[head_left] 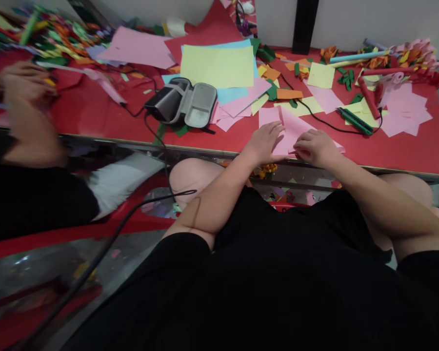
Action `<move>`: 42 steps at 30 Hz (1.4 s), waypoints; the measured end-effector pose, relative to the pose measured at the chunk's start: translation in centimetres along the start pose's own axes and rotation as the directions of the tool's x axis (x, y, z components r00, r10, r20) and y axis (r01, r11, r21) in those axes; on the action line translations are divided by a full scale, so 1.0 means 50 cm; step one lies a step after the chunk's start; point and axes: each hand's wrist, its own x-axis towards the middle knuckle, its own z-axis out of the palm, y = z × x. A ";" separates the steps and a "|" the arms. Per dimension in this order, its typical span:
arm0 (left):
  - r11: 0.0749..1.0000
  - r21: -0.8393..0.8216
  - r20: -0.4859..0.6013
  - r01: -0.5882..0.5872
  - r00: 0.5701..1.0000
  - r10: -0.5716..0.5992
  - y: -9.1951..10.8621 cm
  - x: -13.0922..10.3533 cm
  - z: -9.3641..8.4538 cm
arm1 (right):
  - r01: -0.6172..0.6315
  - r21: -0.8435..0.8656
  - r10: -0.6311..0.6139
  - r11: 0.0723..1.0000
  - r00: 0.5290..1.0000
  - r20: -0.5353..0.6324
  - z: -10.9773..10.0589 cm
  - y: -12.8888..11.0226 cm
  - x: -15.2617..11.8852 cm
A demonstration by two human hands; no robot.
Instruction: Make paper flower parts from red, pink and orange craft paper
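Note:
A sheet of pink paper (pixel 296 122), partly folded over, lies at the front edge of the red table in front of me. My left hand (pixel 266 142) rests flat on its left part, fingers stretched out. On the right, my right hand (pixel 316 148) is closed, with curled fingertips pinching the paper near its front edge; the exact grip is partly hidden. Beyond my right hand lies a green utility knife (pixel 354 122). Beside it is a red and pink corded tool (pixel 369 100) that looks like a glue gun.
An open grey case (pixel 201 105) stands left of my hands, near a stack topped by yellow paper (pixel 217 66). Coloured scraps and paper flowers (pixel 419 56) lie along the back. A black cable (pixel 131 209) crosses at left. Another person's hands (pixel 29 80) work at the far left.

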 end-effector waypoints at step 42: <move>0.976 -0.117 -0.040 -0.183 0.983 0.179 -0.012 0.002 0.034 | -0.121 0.084 0.117 0.989 0.992 0.054 0.021 -0.109 -0.099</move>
